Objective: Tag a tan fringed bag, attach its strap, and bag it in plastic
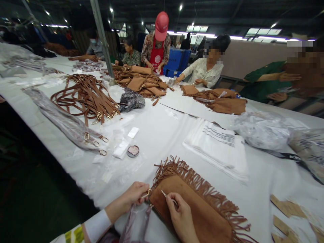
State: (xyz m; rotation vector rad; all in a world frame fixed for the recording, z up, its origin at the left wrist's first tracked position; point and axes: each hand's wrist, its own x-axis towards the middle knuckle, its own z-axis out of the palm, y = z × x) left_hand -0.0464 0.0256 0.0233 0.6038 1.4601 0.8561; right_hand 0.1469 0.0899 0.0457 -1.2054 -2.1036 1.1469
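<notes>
A brown fringed bag (199, 206) lies on the white table right in front of me, its fringe (199, 175) spread along the far side. At its left corner my left hand (135, 194) is closed on a gold metal clasp (146, 193). Below that hand hangs a strap in clear plastic (134, 222), reaching the bag by a second metal fitting. My right hand (181, 216) is over the bag, thumb and fingers pinched on a thin white cord (164, 193) whose end points toward the left hand.
Brown straps (86, 94) with gold clasps are heaped at the left, beside plastic-wrapped straps (63, 118). A small round tin (133, 151) lies nearer. White plastic bags (215, 145) are stacked beyond my bag. Brown tags (288, 206) lie at right. Several people work around the far side.
</notes>
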